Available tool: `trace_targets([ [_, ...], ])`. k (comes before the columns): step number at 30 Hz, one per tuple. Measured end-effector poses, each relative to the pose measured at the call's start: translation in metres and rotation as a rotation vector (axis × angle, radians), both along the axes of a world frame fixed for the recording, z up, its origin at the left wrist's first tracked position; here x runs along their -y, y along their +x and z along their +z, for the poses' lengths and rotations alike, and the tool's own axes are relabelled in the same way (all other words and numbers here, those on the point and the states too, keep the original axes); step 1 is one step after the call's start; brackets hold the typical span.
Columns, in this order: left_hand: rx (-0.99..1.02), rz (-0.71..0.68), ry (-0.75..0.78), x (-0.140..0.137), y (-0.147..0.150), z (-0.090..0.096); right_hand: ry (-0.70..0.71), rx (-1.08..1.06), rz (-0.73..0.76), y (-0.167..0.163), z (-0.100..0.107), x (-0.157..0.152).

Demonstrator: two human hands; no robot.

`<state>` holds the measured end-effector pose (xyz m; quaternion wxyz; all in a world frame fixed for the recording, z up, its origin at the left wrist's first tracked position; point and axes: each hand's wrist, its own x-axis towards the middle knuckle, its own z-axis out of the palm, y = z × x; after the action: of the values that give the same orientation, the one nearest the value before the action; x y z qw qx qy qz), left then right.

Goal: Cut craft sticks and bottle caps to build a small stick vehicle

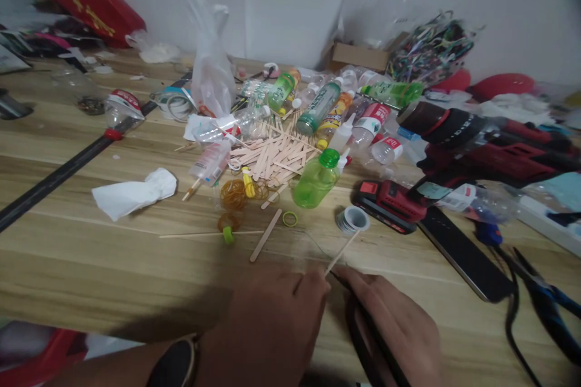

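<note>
My left hand (pixel 276 320), a dark watch on its wrist, is closed around a thin wooden stick (pixel 341 253) that slants up to the right. Close beside it, my right hand (pixel 390 314) grips a black two-armed tool (pixel 370 338), its tip near the stick; the exact kind is unclear. A fine wire (pixel 320 245) curves along the table just beyond my fingers. Past the stick's end stands a small wire spool (pixel 353 219). One flat craft stick (pixel 265 236) and a yellow-green ring (pixel 290 218) lie ahead of my left hand.
A red-and-black power drill (pixel 490 151) stands at right, by a black phone (pixel 465 254) and pliers (pixel 544 302). Behind are a green bottle (pixel 316 181), a craft-stick pile (pixel 276 151), rubber bands (pixel 233 195) and several bottles. Crumpled tissue (pixel 136 193) lies left.
</note>
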<state>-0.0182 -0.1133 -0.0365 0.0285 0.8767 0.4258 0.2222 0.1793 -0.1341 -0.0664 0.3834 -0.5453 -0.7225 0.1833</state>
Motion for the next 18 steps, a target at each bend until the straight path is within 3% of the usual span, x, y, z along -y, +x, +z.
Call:
trace_targets([
  [1, 0.016, 0.018, 0.005, 0.001, 0.001, 0.0, -0.015, 0.004, 0.021, 0.001, 0.001, -0.001],
  [2, 0.021, 0.03, 0.041, 0.001, 0.001, 0.0, -0.123, -0.067, 0.06, 0.0, 0.002, -0.003],
  [5, -0.041, -0.046, 0.251, -0.007, -0.002, -0.001, -0.793, -0.619, 0.155, -0.007, 0.006, -0.004],
  [7, -0.061, -0.124, 0.339, -0.013, -0.005, -0.002, -1.114, -0.98, 0.162, -0.012, 0.008, -0.004],
  [8, -0.039, -0.155, 0.325, -0.015, -0.006, -0.003, -1.162, -1.082, 0.16, -0.014, 0.008, -0.003],
  [10, 0.097, -0.153, 0.157, -0.017, -0.007, -0.002, -1.113, -1.108, 0.159, -0.016, 0.01, -0.001],
  [15, 0.561, -0.172, -0.668, -0.016, -0.008, 0.011, -0.957, -0.949, 0.161, -0.017, 0.019, 0.001],
  [18, 0.743, -0.236, -1.034, -0.02, -0.008, 0.012, -0.963, -0.931, 0.168, -0.016, 0.024, 0.0],
])
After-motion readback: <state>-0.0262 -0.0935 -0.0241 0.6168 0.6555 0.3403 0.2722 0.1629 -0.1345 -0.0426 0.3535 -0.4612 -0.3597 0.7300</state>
